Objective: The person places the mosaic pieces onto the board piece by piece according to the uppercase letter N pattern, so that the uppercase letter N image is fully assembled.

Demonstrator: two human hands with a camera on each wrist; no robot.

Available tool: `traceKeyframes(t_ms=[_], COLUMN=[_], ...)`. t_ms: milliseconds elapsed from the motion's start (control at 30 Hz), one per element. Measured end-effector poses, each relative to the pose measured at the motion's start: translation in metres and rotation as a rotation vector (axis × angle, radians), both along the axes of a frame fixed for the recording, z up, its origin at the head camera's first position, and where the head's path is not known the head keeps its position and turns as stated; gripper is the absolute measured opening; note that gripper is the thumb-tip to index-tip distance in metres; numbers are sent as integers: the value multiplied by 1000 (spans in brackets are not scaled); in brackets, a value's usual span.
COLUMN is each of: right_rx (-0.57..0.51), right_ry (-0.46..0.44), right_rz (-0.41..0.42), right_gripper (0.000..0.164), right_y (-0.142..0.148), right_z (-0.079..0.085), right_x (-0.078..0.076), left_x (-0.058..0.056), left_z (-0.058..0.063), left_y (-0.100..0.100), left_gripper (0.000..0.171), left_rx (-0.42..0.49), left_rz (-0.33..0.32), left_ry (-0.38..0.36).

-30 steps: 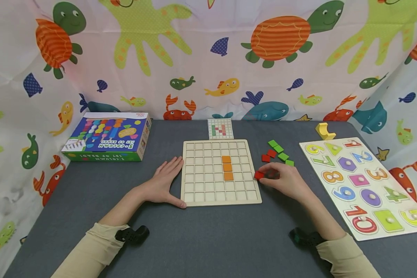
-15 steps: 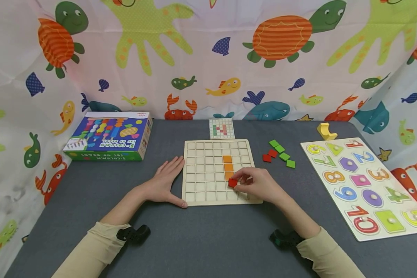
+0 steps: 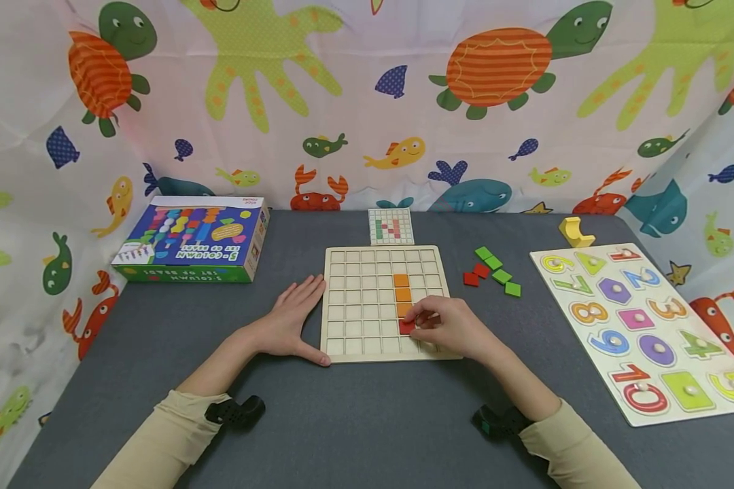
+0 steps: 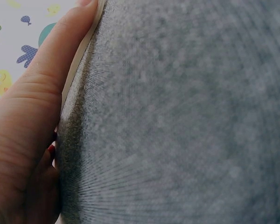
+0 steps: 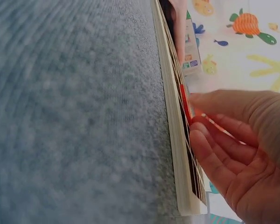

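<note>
A wooden grid board (image 3: 360,313) lies on the table, with a column of orange tiles (image 3: 402,295) in it. Directly below them a red square tile (image 3: 406,327) is at a cell of the same column. My right hand (image 3: 446,328) pinches this tile between thumb and fingers; in the right wrist view the red tile (image 5: 185,103) looks nearly level with the board's surface. Spread and straight, my left hand (image 3: 285,322) rests beside the board, its fingers and thumb touching the left edge. Its thumb lies along the board's rim (image 4: 77,65) in the left wrist view.
Loose green tiles (image 3: 501,276) and red tiles (image 3: 472,278) lie right of the board. Behind it is a pattern card (image 3: 391,227). A number puzzle (image 3: 639,333) and a yellow curved block (image 3: 575,232) are at right, a bead-set box (image 3: 191,239) at left.
My right hand has carried the red tile leftward from beside the board, then lowered it to the cell below the orange tiles. My left hand has stayed at the board's edge.
</note>
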State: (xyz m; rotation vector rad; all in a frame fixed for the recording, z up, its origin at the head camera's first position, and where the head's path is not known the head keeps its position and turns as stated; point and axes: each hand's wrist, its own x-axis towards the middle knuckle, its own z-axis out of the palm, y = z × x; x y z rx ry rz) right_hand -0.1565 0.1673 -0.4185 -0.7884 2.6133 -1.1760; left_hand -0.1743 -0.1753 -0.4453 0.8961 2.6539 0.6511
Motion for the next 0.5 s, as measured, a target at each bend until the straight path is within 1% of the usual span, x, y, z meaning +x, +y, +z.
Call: traceKeyframes(t_ms=[100,200,333,433,500], right_rx=[-23,-33,10,60,92], right_ry=[-10,31,96,113,115], right_rz=[-25,-71,-195,-305,-359], right_gripper=[14,13,16,17,18], right_y=[5,15,34,50,60], right_z=[2,4,4,3,1], right_x=[-1,-6,-17,-28,-34], left_x=[0,-1,0,0,0], left_z=[0,1,1,1,1], left_y=[0,0,0,-1,-1], left_gripper=[137,137,137,137,137], left_rx=[3,6,-1,-7,-4], left_rz=[-5,-9,-7,-5,-5], left_ry=[4,3,0,1,1])
